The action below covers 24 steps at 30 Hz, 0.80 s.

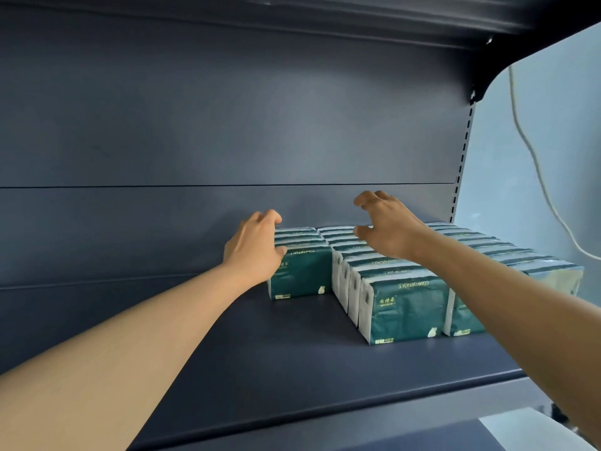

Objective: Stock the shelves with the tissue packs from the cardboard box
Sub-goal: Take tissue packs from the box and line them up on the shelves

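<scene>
Green and white tissue packs stand in three rows on the dark shelf (292,359). The left row (304,271) is short and sits far back. A longer middle row (403,307) and a right row (520,262) reach toward the front. My left hand (253,249) rests against the left side of the short row, thumb on its front pack. Above the back of the middle row, my right hand (383,226) hovers with loosely curled fingers and holds nothing. The cardboard box is out of view.
The shelf's back panel (227,125) and the shelf above (325,17) close in the space. A slotted upright (461,157) marks the right end. A white cable (536,164) hangs on the pale wall beyond. Bare shelf lies left of the packs.
</scene>
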### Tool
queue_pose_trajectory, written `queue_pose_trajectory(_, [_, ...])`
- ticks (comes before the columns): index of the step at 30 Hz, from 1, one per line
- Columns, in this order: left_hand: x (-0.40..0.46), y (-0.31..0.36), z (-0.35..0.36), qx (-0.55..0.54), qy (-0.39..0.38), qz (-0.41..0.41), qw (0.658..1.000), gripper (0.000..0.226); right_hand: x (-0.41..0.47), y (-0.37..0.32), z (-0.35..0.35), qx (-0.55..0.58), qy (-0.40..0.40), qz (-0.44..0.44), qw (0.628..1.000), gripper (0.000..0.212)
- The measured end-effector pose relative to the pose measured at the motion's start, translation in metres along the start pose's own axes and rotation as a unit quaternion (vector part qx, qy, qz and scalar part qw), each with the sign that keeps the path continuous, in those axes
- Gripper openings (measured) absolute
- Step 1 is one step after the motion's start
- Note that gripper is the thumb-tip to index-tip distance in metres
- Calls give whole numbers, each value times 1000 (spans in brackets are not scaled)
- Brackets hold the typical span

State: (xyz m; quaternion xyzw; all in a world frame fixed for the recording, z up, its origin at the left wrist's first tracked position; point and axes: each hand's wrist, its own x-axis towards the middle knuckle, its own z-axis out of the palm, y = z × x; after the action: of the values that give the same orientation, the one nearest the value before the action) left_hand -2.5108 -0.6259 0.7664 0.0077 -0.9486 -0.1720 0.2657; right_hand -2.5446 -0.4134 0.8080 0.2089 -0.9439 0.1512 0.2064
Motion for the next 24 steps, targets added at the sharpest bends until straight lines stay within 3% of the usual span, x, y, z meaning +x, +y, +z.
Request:
queue_pose_trajectory(6, [-41,6,-50,-48,10,11,999,38,-56,-27,-38,3,48,3,999,49])
queue_pose_trajectory(12, [-113,23,-80,-106,-29,38,993,28,-146,-46,-59,-12,63,37,997,43])
queue_pose_trajectory(19, [-214,57,-66,-177,-128,81,972,19,-266,-52,-51,-23,19,113,993,29])
queue_pose_trajectory(24, [-269,86,-29,-196,-205,105,953,17,-348,-42,-30,1,-17,177,984,33])
